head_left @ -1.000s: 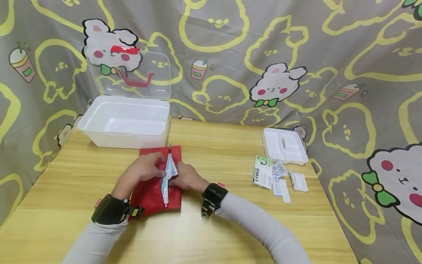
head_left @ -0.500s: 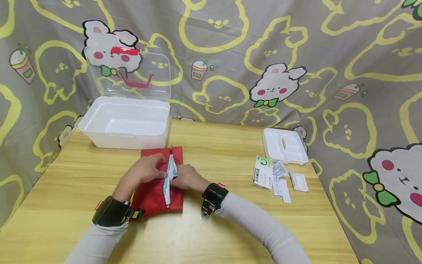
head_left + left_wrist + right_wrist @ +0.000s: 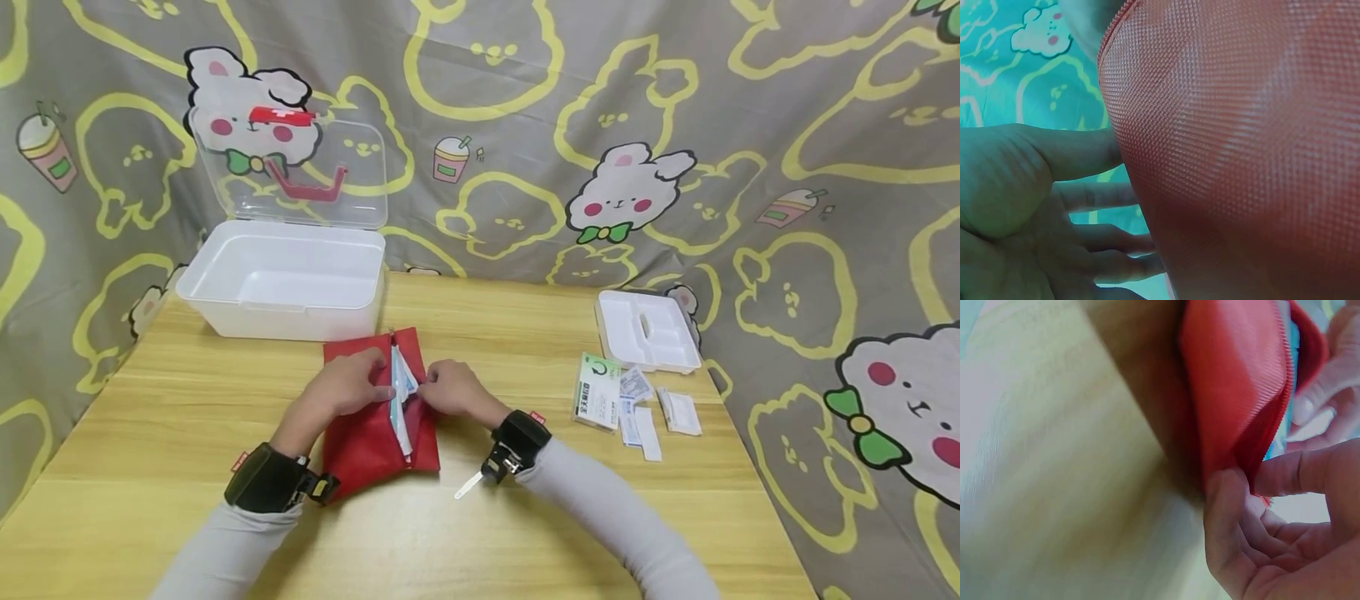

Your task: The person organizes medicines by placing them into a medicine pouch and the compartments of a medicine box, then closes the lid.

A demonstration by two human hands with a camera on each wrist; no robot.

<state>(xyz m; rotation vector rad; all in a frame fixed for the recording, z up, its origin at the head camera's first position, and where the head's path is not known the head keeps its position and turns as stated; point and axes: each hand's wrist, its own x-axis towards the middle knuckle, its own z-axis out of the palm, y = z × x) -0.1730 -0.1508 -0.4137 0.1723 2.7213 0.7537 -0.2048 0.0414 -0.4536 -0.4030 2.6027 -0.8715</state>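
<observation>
A red zippered pouch (image 3: 363,450) lies on the wooden table, its zipper (image 3: 1287,394) undone. Blue-and-white packets (image 3: 399,417) show in the opening. My left hand (image 3: 345,385) grips the left side of the mouth, with the thumb by the packets. Across from it, my right hand (image 3: 454,388) pinches the right edge of the opening between thumb and fingers, as the right wrist view shows up close. The pouch's red fabric (image 3: 1241,137) fills much of the left wrist view and hides the left fingertips.
Behind the pouch stands a white box (image 3: 285,317) with its clear lid (image 3: 360,179) raised. On the right are a white divided tray (image 3: 611,325), a green-and-white box (image 3: 597,396), and several small packets (image 3: 681,412). A patterned curtain (image 3: 510,125) backs the table.
My right hand has come out of the pouch's mouth and moved right to its edge. The pouch has shifted slightly right, its opening spread wider. My left hand has followed right.
</observation>
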